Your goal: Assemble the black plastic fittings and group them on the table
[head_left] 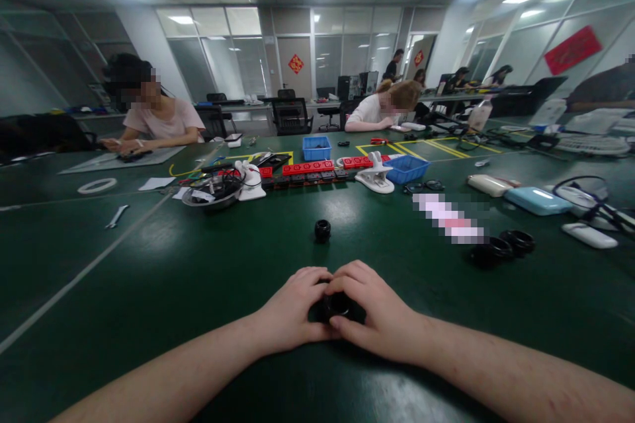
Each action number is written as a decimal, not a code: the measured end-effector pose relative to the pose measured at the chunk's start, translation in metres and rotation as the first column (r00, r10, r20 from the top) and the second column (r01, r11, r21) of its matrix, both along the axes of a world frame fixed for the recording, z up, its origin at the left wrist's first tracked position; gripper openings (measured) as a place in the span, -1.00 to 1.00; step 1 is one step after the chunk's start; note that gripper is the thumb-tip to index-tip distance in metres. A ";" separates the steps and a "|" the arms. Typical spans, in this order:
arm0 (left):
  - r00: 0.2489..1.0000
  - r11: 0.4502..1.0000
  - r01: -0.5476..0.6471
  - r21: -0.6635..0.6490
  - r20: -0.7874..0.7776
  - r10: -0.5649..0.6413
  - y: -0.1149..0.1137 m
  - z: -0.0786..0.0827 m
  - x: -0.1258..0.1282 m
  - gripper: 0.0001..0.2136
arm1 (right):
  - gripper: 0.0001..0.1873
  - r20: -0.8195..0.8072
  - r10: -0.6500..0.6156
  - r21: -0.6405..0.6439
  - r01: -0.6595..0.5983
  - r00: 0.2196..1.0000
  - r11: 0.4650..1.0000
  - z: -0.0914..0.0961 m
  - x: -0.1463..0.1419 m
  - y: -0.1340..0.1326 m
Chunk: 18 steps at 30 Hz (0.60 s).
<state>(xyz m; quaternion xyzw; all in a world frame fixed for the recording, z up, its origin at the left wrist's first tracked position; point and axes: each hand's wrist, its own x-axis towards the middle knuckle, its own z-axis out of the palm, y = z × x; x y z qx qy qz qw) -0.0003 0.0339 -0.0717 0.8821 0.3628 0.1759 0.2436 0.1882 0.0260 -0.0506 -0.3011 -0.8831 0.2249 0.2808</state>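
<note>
Both of my hands are curved around a black ring-shaped part (339, 305) on the green table, close in front of me. It looks like a small tyre with a round opening facing up. My left hand (289, 307) closes around its left side, fingertips at the far edge and thumb at the near edge. From the right, my right hand (381, 312) grips it between thumb and fingers. The fingers cover much of its outer wall. A similar black ring part (322, 231) stands alone beyond my hands. Two wider black rings (497, 248) sit together at the right.
Red and black strips (317, 175) cross the table's middle, between a metal bowl of cables (213, 195) and a white clamp (376, 175). Two blue bins (407, 170) stand there. A wrench (117, 217) lies left; a light-blue case (537, 200) lies right. People sit opposite.
</note>
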 end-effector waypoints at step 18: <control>0.998 1.000 -0.008 0.011 -0.060 0.008 0.002 -0.005 -0.001 -0.44 | -0.59 -0.029 0.174 0.049 -0.172 0.984 0.984 0.004 0.001 -0.001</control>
